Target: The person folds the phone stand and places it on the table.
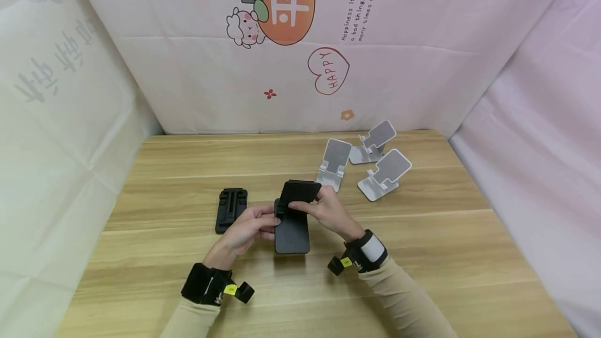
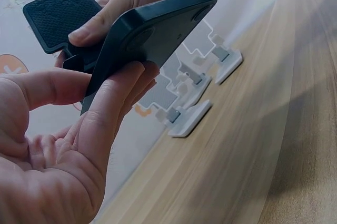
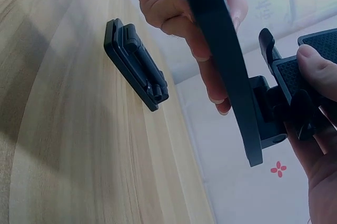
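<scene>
A black foldable phone stand (image 1: 292, 233) is held between both hands above the table, its base and its upper plate (image 1: 300, 191) at an angle to each other. My left hand (image 1: 248, 227) pinches the base's left edge, thumb on the top face and fingers underneath, as the left wrist view shows. My right hand (image 1: 328, 212) grips the upper plate, with the thumb (image 3: 316, 71) on its textured pad. Small hooked arms and a hinge (image 3: 271, 113) join the two parts. A second black phone stand (image 1: 231, 210) lies folded flat on the table, just beyond my left hand.
Three white phone stands with grey pads stand unfolded at the back right: one at the left (image 1: 335, 160), one at the rear (image 1: 375, 142), one in front (image 1: 386, 173). A printed cloth (image 1: 197, 82) hangs behind the wooden table (image 1: 164, 254), with more cloth at both sides.
</scene>
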The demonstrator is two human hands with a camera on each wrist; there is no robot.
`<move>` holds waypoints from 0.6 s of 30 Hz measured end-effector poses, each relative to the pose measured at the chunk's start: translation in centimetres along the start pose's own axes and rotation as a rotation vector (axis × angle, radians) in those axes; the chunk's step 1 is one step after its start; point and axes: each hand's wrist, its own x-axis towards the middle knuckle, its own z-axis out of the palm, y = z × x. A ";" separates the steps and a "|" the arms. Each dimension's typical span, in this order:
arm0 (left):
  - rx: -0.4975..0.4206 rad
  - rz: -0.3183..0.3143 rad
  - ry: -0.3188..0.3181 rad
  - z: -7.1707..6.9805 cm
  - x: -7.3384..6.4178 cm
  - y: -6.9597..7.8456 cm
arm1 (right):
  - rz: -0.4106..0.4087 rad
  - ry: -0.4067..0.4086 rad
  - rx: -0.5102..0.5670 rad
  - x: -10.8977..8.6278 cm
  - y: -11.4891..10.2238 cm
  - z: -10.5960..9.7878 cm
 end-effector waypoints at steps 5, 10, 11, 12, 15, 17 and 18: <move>-0.001 -0.004 -0.001 0.1 -0.1 0.1 | -0.007 0.030 -0.010 0.0 -1.0 0.1; -0.005 -0.011 0.006 0.3 -0.1 0.3 | -0.017 0.034 -0.027 0.0 -3.1 0.0; -0.005 -0.010 0.004 0.3 -0.1 0.3 | -0.012 0.033 -0.025 0.0 -3.2 0.0; -0.005 -0.009 0.003 0.4 -0.1 0.3 | -0.010 0.034 -0.022 0.0 -3.2 0.0; -0.004 -0.005 -0.003 0.4 -0.1 0.4 | -0.013 0.039 -0.016 0.0 -3.2 0.0; -0.002 0.000 -0.010 0.4 -0.1 0.3 | -0.027 0.046 -0.015 0.0 -3.1 0.0; 0.000 0.001 -0.012 0.4 -0.1 0.2 | -0.031 0.049 -0.016 0.0 -3.1 0.0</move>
